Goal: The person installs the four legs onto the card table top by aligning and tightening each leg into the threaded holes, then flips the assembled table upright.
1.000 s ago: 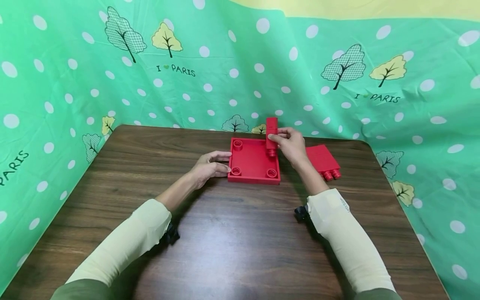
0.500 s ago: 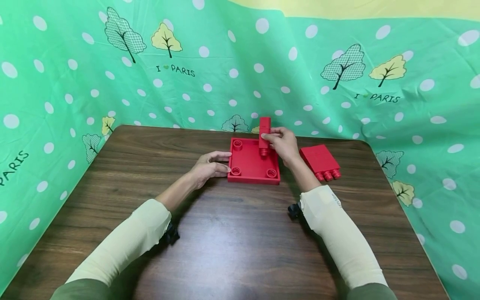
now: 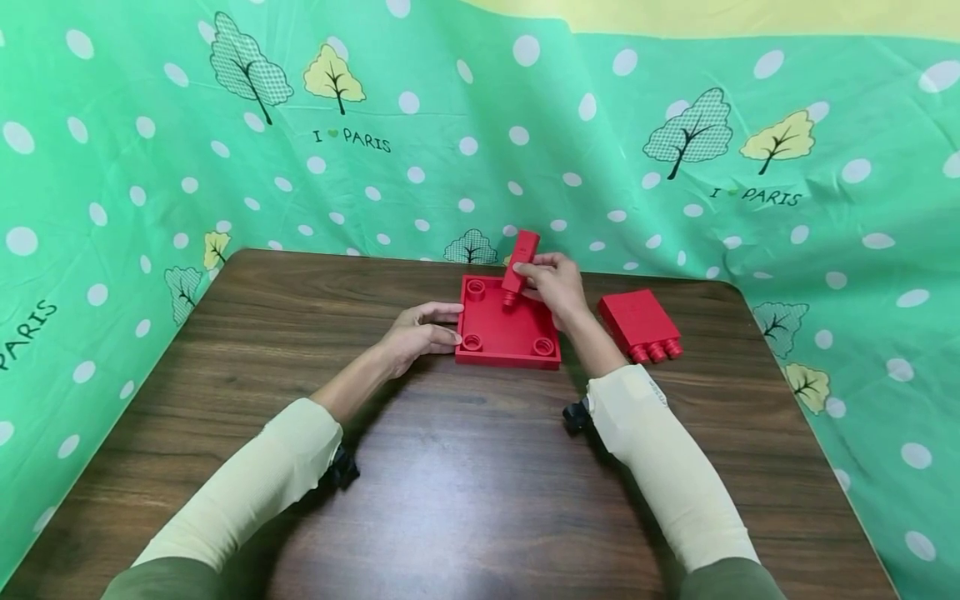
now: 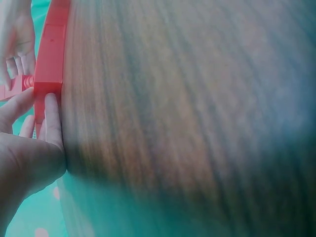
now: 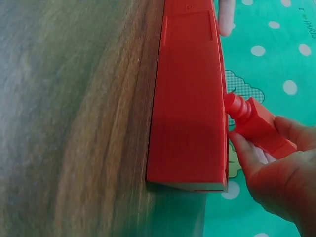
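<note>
A red square panel with raised walls and round threaded sockets in its corners lies on the table. My left hand rests its straight fingers against the panel's left wall, seen also in the left wrist view. Between thumb and fingers, my right hand pinches a red block-shaped leg with a threaded end. The leg tilts over the panel's far part, threaded end down, pointing into the panel. In the right wrist view the leg's thread overlaps the panel's rim. The far right socket is hidden behind my right hand.
Three more red legs lie side by side right of the panel, threaded ends toward me. The brown wooden table ends at the back against a green dotted cloth.
My right hand has moved left with the leg, from above the panel's far right corner toward its far middle, and the leg now tilts more. My left hand and the panel have stayed put.
</note>
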### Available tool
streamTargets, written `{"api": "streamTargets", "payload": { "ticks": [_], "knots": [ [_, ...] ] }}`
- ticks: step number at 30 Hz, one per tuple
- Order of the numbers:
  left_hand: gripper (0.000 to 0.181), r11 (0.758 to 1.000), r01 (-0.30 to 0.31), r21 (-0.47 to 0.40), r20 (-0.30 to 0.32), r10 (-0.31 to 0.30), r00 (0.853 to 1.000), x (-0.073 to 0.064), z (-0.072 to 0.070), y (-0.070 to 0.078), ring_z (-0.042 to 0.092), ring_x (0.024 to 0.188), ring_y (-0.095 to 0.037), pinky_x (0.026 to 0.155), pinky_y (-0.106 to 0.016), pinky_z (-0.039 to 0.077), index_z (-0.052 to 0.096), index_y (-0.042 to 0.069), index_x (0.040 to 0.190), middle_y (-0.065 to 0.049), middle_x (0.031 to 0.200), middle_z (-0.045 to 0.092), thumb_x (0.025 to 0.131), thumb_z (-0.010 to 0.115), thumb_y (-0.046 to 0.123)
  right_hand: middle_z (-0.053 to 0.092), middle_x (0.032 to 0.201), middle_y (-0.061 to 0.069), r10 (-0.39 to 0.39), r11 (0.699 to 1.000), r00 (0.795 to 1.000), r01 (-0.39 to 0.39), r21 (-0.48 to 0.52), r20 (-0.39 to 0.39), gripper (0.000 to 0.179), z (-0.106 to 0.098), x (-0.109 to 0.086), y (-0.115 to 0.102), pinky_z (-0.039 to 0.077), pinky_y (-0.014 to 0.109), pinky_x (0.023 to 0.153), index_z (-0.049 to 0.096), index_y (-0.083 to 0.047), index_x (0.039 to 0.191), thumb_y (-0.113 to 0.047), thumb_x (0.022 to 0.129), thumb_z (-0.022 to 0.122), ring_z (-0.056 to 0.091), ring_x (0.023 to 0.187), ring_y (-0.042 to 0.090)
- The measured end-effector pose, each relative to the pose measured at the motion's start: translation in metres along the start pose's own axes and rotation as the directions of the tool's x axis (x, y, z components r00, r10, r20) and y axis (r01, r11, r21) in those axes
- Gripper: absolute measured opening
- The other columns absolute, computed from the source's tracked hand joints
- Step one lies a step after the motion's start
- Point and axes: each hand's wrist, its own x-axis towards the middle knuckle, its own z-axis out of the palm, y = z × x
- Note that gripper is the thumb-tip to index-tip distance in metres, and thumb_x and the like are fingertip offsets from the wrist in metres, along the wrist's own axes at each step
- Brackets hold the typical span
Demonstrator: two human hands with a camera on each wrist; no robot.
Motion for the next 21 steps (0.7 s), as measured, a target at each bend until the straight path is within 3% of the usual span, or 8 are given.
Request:
{"api": "streamTargets", "payload": {
  "ticks": [9,13,21],
  "knots": [
    [0.071,1.0,0.002,0.0,0.0,-0.002,1.0,-0.001,0.001,0.0,0.078,0.093,-0.011,0.088,-0.027,0.07,0.058,0.001,0.162,-0.027,0.159,0.059,0.095,0.069,-0.018,0.07,0.138,0.019,0.026,0.995,1.0,-0.027,0.095,0.009,0.053,0.009,0.0,-0.001,0.067,0.048,0.109,0.051,0.002,0.147,-0.022,0.108,0.077,0.077,0.103,0.022],
    [0.071,1.0,0.005,0.006,0.0,-0.005,1.0,-0.002,0.0,0.001,0.078,0.094,-0.011,0.089,-0.027,0.07,0.057,0.001,0.163,-0.027,0.161,0.058,0.095,0.07,-0.018,0.071,0.133,0.016,0.034,0.99,0.999,-0.034,0.138,0.006,0.047,0.015,0.001,0.001,0.067,0.048,0.107,0.052,-0.001,0.14,-0.021,0.107,0.079,0.079,0.101,0.021],
    [0.071,1.0,0.009,0.005,-0.002,-0.009,1.0,-0.001,0.0,0.001,0.078,0.094,-0.011,0.089,-0.028,0.07,0.058,0.002,0.162,-0.026,0.161,0.059,0.095,0.07,-0.018,0.067,0.152,0.027,0.048,0.967,0.999,-0.052,0.249,0.022,0.041,0.022,0.005,0.001,0.066,0.048,0.109,0.047,-0.006,0.129,-0.017,0.106,0.08,0.081,0.115,0.032]
  ]
}}
